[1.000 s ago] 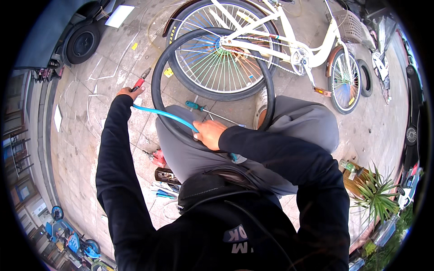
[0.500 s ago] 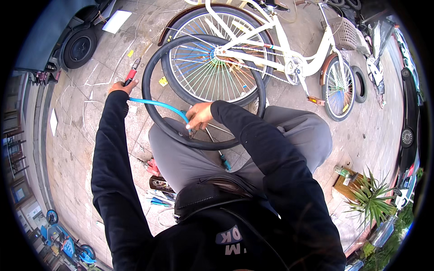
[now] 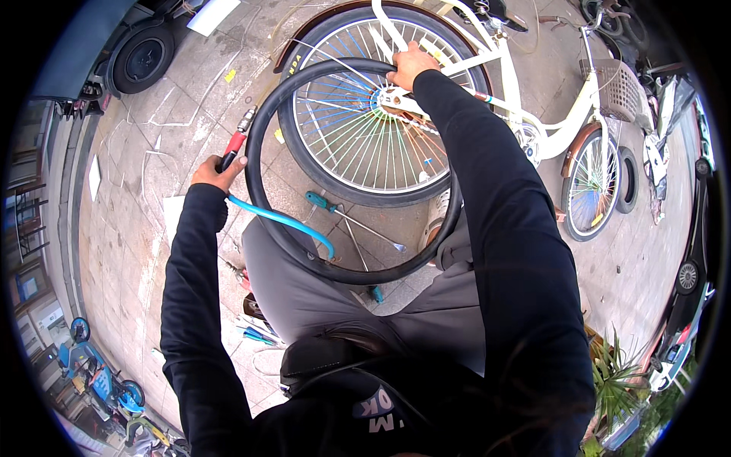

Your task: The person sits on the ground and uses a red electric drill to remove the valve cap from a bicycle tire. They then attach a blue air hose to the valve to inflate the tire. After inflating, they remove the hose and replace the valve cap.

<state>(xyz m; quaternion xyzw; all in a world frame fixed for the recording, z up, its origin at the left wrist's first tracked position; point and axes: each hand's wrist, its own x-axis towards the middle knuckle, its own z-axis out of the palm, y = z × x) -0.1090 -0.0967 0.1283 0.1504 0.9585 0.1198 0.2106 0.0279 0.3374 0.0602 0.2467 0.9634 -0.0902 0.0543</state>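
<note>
Right hand (image 3: 413,65) grasps the black tube (image 3: 254,160), left hand (image 3: 217,174) a red air tool (image 3: 237,142). Tube positioning seems underway; the next move likely needs the blue hose (image 3: 285,219) kept clear.

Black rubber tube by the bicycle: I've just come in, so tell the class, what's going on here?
A seated person is handling a black tube looped over the lap. The left hand grips a red and black tool; a blue hose runs from that hand across to the tube's near side. The right hand is on the tube's far side. A white bicycle is just beyond, and a screwdriver lies on the paving.
</note>
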